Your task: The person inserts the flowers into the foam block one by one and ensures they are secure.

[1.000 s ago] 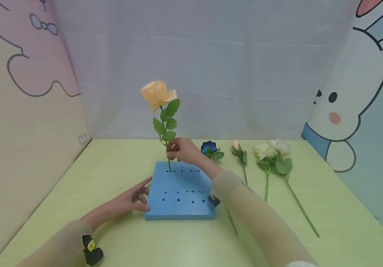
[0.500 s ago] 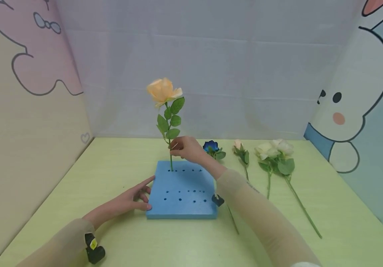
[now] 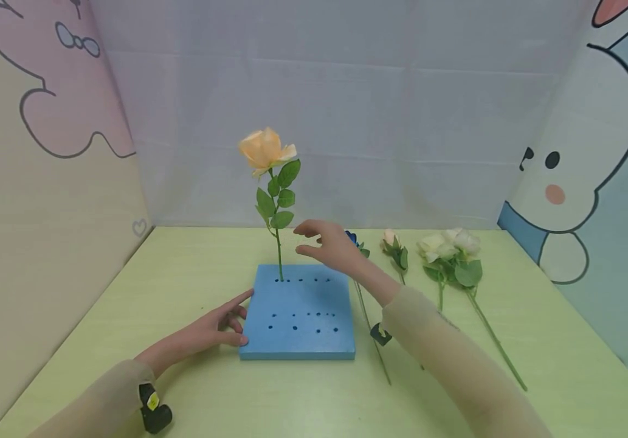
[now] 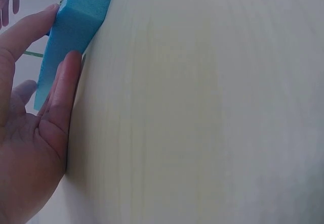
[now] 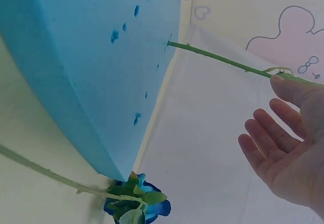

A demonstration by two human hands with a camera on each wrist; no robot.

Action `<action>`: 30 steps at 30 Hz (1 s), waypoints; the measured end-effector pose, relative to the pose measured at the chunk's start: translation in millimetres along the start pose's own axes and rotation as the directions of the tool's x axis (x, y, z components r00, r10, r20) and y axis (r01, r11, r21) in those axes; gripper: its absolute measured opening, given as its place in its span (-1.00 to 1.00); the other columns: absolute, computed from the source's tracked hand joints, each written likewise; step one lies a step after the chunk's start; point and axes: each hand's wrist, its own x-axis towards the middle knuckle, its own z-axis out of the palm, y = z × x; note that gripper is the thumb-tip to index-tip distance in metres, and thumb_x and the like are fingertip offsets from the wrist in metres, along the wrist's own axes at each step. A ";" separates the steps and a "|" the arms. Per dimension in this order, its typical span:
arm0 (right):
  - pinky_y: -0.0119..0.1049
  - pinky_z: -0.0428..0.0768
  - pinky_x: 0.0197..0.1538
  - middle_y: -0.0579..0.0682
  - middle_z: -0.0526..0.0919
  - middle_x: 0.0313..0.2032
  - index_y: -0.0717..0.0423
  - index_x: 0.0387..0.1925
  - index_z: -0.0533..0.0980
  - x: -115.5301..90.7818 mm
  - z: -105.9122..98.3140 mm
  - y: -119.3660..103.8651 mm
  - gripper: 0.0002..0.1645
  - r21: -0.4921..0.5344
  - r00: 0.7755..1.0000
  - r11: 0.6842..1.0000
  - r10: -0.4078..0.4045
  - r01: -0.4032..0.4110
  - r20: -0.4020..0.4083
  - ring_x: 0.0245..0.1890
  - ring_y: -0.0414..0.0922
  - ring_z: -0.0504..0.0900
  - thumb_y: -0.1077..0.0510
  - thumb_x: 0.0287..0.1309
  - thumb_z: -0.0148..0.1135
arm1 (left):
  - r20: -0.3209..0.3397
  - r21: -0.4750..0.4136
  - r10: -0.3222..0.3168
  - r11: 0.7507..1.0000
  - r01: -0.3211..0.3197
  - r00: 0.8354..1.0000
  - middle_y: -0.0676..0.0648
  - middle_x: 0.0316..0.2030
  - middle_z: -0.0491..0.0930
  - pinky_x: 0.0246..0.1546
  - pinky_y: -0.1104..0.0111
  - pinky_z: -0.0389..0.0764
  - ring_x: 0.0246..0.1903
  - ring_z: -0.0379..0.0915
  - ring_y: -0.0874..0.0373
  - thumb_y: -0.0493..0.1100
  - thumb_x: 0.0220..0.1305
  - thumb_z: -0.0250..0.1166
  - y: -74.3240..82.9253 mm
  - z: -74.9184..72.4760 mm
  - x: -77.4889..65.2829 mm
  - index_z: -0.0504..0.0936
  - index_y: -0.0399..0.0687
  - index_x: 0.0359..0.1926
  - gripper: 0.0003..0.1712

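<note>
One peach rose (image 3: 286,198) upright at 11 o'clock on blue board (image 3: 297,298); likely light, bloom (image 3: 262,149) delicate, stem (image 3: 279,252) stiff; pinch beneath leaves (image 3: 282,219). Right hand (image 3: 332,245) at stem's 3 o'clock, fingers apart, holding nothing. Left hand (image 3: 217,325) touches board's 9 o'clock edge, fingers spread.

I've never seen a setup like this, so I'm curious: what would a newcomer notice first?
Probably the peach rose, standing tall at the back of the blue board, left of centre, with the right hand open beside it. Next, perhaps, the left hand touching the board's left edge. Then the big cartoon rabbit on the right wall, above the pale roses lying on the table.
</note>
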 end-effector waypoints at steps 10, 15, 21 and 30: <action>-0.07 0.59 0.12 0.04 0.64 0.14 0.09 0.16 0.54 -27.2 -22.7 -0.1 -0.52 -0.068 0.986 0.994 -0.096 0.088 -0.135 0.16 0.02 0.59 0.11 0.22 0.34 | -0.005 0.011 0.009 1.000 -0.009 1.000 -0.24 0.14 0.29 0.02 0.29 0.42 -0.03 0.39 0.03 -0.07 0.24 0.38 -0.8 -0.9 1.6 -0.14 0.12 0.59 0.09; -0.08 0.61 0.12 0.06 0.66 0.10 0.10 0.14 0.55 -44.5 -35.1 9.9 -0.52 -0.106 0.974 0.989 -0.118 0.099 -0.191 0.13 0.00 0.63 0.14 0.18 0.37 | -0.003 0.011 0.010 1.000 -0.010 1.000 -0.23 0.13 0.29 0.04 0.21 0.40 -0.03 0.40 0.02 -0.07 0.23 0.38 -2.0 -0.8 1.8 -0.14 0.13 0.59 0.10; 0.01 0.59 0.12 0.09 0.66 0.10 0.13 0.16 0.53 -68.0 -51.2 27.4 -0.49 -0.118 0.956 0.990 -0.112 0.083 -0.270 0.13 0.04 0.62 0.17 0.15 0.40 | -0.008 0.017 0.007 1.000 -0.007 1.000 -0.22 0.12 0.29 0.02 0.23 0.42 -0.03 0.40 0.02 -0.06 0.23 0.39 -2.1 -0.5 1.1 -0.13 0.16 0.59 0.09; 0.03 0.61 0.06 0.17 0.64 0.10 0.21 0.16 0.51 -101.2 -77.0 49.7 -0.47 -0.172 0.930 0.985 -0.095 0.035 -0.356 0.09 0.11 0.62 0.25 0.13 0.39 | -0.017 0.026 -0.001 1.000 0.001 1.000 -0.23 0.14 0.31 -0.02 0.27 0.44 -0.03 0.41 0.02 -0.05 0.22 0.40 -3.2 -0.3 2.4 -0.13 0.16 0.59 0.11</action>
